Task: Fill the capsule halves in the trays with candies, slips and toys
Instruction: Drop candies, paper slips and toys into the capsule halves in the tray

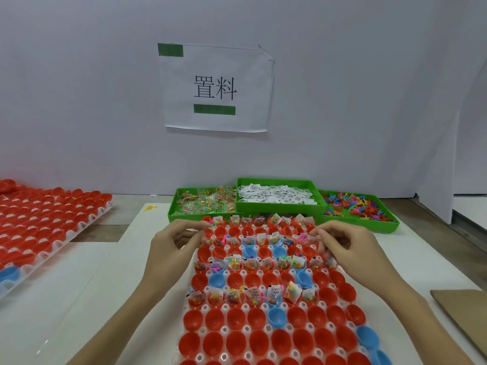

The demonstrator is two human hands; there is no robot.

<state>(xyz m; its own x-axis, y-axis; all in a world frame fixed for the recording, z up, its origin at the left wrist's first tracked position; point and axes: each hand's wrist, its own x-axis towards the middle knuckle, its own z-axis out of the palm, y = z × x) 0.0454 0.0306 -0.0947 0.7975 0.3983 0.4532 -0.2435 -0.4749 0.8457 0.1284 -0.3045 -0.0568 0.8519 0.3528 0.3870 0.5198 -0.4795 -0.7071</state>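
Note:
A white tray (203, 309) of red and blue capsule halves lies in front of me. Several of its rows hold candy packets (292, 292), slips and small toys, and the rows between them hold bare halves (238, 318). My left hand (174, 243) hovers over the tray's far left corner, thumb and forefinger pinching a small pale packet that is blurred. Over the far right side, my right hand (345, 246) has curled fingers with the tips together beside a pink toy (303, 237). What it holds is hidden.
Three green bins stand behind the tray: candies (203, 202), slips (276, 194) and coloured toys (355, 206). A second tray of red halves (39, 222) lies at the left. Cardboard (463, 314) lies at the right. A yellow toy (150, 208) sits loose on the table.

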